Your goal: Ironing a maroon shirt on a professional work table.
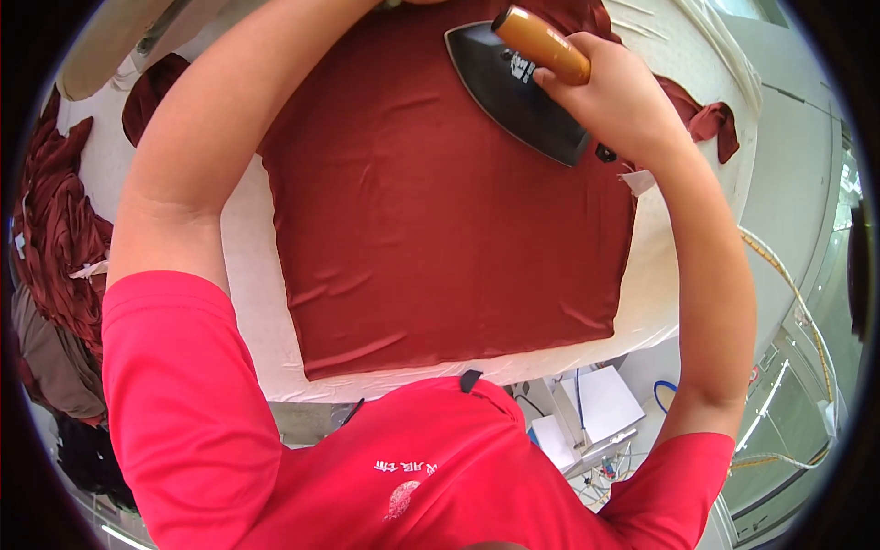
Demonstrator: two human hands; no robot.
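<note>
A dark red garment (440, 247) lies spread flat, with a few creases near its lower edge. My right hand (628, 96) is closed around the wooden handle of a black iron (500, 96). The iron's dark plate rests over the upper right part of the cloth. At the top edge of the picture, my left arm (238, 101) reaches across the garment's far left side. Only a sliver of my left hand (420, 2) shows there, and its fingers are cut off.
Under the garment is a white padded ironing table (252, 302). A heap of dark red clothes (69, 220) sits at the left, above a brown cloth (60, 357). White boxes (600, 403) with cables stand below the table's front edge. A hose (807, 316) hangs at the right.
</note>
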